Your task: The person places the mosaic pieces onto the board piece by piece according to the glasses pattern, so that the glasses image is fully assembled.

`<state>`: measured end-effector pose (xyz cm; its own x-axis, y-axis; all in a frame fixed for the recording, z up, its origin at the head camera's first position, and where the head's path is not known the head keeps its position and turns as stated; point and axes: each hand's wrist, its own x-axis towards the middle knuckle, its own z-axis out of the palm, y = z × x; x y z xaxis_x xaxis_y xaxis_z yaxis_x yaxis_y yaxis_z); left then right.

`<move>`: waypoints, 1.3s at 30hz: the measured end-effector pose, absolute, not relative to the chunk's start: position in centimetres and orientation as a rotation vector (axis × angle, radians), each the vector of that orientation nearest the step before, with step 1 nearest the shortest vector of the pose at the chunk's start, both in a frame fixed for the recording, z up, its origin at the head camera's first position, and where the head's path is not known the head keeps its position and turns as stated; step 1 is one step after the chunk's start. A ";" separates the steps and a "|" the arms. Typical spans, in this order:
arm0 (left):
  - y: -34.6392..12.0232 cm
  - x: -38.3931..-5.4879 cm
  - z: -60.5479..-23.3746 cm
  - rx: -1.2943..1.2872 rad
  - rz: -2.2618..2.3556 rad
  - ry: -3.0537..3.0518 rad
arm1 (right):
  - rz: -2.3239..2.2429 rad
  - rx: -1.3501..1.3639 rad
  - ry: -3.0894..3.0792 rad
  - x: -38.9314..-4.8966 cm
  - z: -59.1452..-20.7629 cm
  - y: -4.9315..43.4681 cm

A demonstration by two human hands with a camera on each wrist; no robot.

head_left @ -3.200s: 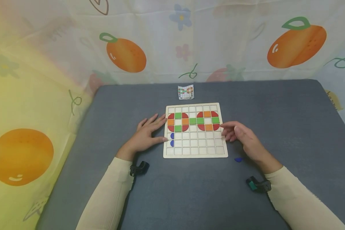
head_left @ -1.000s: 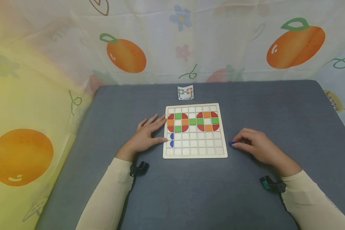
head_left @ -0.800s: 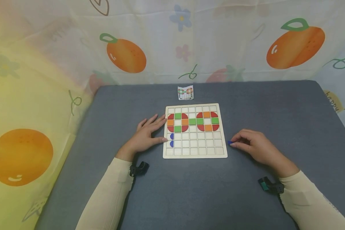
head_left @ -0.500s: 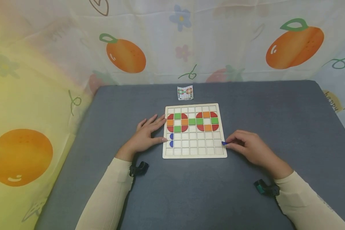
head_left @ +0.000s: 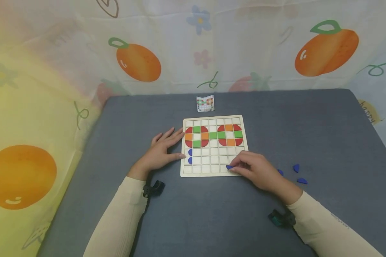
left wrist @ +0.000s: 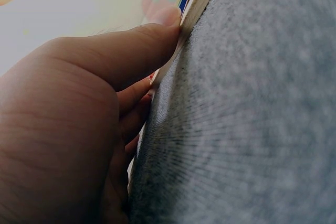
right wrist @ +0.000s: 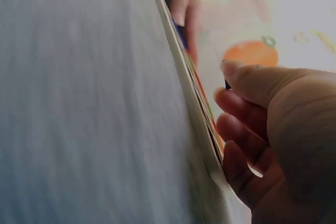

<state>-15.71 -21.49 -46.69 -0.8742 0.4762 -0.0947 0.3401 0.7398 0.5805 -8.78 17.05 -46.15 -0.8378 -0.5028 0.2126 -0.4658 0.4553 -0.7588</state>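
A pale wooden grid board carries red, orange and green tiles in two ring shapes joined by green. Two blue half-round tiles sit in its left column. Over the lower right cells, my right hand pinches another blue half-round tile between thumb and forefinger. Only a dark sliver of that tile shows in the right wrist view. My left hand rests at the board's left edge, its thumb and fingertips touching the rim. In the left wrist view the thumb lies along the board's side.
Several loose blue half-round tiles lie on the grey table right of the board, one partly behind my right wrist. A small pattern card lies beyond the board. A printed curtain hangs behind the table.
My right hand has picked up a blue half-round tile and carried it leftward from the table over the board's lower right. Loose blue tiles have come into sight. The left hand stays put.
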 end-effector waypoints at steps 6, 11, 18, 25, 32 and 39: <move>-21.5 -15.6 -46.5 0.637 0.831 2.701 | -1.338 -0.922 2.641 -8.6 -46.2 14.5; -21.4 -15.7 -46.5 0.642 0.833 2.705 | -1.241 -0.966 2.653 -8.7 -46.0 12.1; -21.4 -15.9 -46.7 0.653 0.824 2.717 | -1.152 -0.980 2.697 -8.8 -45.7 9.3; -21.5 -15.8 -46.6 0.656 0.841 2.710 | -1.002 -0.937 2.795 -9.0 -45.8 7.0; -21.5 -15.7 -46.5 0.661 0.857 2.702 | -0.893 -0.863 2.843 -9.1 -45.9 6.0; -21.4 -15.8 -46.5 0.663 0.863 2.703 | -0.882 -0.900 2.865 -9.3 -46.1 5.6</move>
<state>-15.75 -21.43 -46.54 -0.8720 0.4835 -0.0764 0.3498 0.7247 0.5937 -9.29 5.56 -46.05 -0.8347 -0.5295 0.1512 -0.5229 0.6761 -0.5190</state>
